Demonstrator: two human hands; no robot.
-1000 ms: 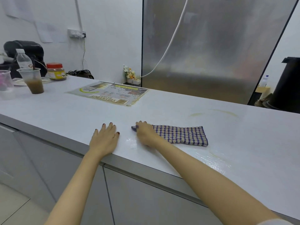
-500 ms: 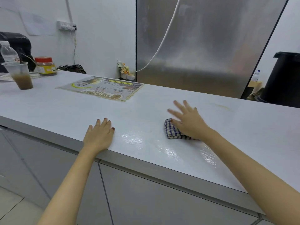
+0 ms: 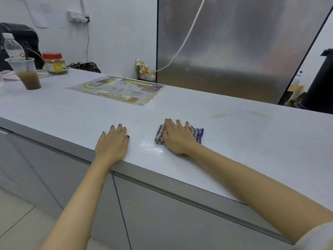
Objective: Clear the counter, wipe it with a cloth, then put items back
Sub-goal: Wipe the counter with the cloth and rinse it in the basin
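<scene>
Counter (image 3: 72, 112) wet beside my right hand (image 3: 177, 138), flat on the cloth (image 3: 198, 134), left hand (image 3: 113, 143) flat too; bunched so small, it could miss the stain (image 3: 221, 115) beyond

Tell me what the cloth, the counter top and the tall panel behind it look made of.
Cloth: woven fabric, likely cotton; blue-and-white check, soft bunched folds.
Counter top: smooth pale laminate or similar, semi-matt; wet streaks shine on it.
Tall panel: brushed stainless steel by its look; grey, blurred reflections.
</scene>
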